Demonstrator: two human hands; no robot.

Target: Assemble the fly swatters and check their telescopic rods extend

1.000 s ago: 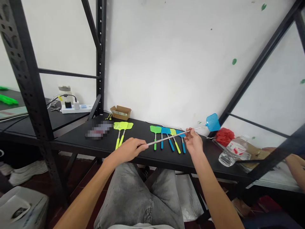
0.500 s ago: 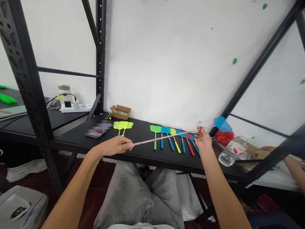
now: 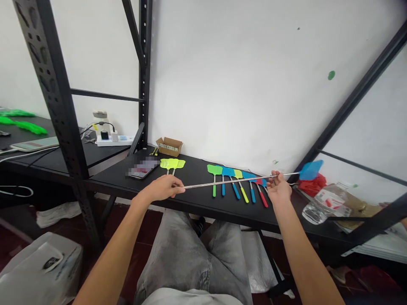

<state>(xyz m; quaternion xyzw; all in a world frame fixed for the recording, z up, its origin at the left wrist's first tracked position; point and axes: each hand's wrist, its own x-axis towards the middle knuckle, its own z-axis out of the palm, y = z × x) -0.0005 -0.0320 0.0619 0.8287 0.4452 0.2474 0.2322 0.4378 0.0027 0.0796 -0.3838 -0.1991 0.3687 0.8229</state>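
A fly swatter with a blue head (image 3: 310, 170) and a long, drawn-out metal rod stretches across my view above the shelf. My left hand (image 3: 165, 187) is wrapped round its handle end, which the fingers hide. Near the head, my right hand (image 3: 280, 186) pinches the rod between thumb and fingers. Below the rod lies a row of several short swatters in green, blue, yellow and red, among them a green swatter (image 3: 214, 170) and a red-handled swatter (image 3: 263, 199). Yellow swatters (image 3: 172, 163) overlap beyond my left hand.
On the black shelf (image 3: 193, 202) are a phone (image 3: 143, 167) and a small open cardboard box (image 3: 169, 146). A large plastic bottle (image 3: 327, 203) and red plastic (image 3: 311, 184) lie at the right. Black uprights (image 3: 60, 97) frame the shelf; a power strip (image 3: 115, 140) sits left.
The view has shifted a little to the left. The blue swatter head has turned and now shows narrower. Both hands keep hold of the swatter, about the same distance apart.
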